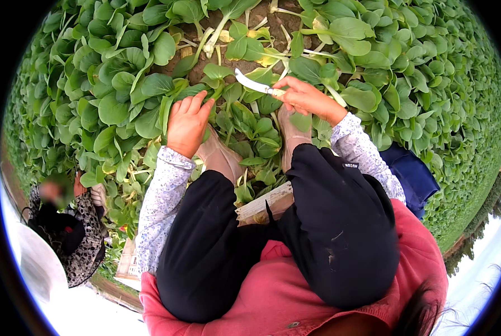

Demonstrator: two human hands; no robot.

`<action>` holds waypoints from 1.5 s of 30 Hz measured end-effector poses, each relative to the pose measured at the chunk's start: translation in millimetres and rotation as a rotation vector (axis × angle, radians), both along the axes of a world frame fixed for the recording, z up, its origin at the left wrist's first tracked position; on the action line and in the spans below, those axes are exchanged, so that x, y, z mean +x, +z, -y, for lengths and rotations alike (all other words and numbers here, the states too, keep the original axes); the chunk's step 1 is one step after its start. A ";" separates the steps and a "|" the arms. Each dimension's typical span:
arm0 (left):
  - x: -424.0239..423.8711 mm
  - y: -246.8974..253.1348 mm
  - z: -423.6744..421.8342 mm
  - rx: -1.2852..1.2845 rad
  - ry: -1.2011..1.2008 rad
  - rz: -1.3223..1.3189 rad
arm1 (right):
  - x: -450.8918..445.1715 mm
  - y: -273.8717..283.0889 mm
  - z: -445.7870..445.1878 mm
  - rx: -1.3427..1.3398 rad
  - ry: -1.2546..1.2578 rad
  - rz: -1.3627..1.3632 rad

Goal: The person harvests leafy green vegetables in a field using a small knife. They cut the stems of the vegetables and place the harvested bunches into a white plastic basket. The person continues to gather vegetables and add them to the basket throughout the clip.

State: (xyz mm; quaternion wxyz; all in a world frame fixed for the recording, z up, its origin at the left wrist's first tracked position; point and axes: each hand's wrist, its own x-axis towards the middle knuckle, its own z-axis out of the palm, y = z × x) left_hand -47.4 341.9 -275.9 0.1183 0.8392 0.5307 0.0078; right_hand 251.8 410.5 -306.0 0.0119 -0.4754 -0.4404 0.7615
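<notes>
In my right hand [307, 98] is a small knife with a curved blade [252, 84] and a light handle [277, 92]. Its tip points up and left, over leaves and bare soil. My left hand [189, 122] rests back-up at the edge of the standing leafy greens [116, 109], which look like bok choy. Its fingertips are among the leaves, and whether they grip a stem is hidden. Loose plants and trimmed leaves [244, 44] lie on the soil ahead of both hands. More leaves [254, 130] lie between my feet.
I sit low, with a pale board [265, 203] between my knees. A dark blue bag-like thing [410, 176] lies by my right arm. Another person [65, 227] crouches at left, near a pale crate [128, 258]. Dense greens [435, 84] stand at right.
</notes>
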 end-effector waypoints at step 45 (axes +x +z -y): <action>-6.6 16.4 27.8 -0.271 0.544 0.462 | -38.0 -64.5 38.6 0.584 0.173 -0.010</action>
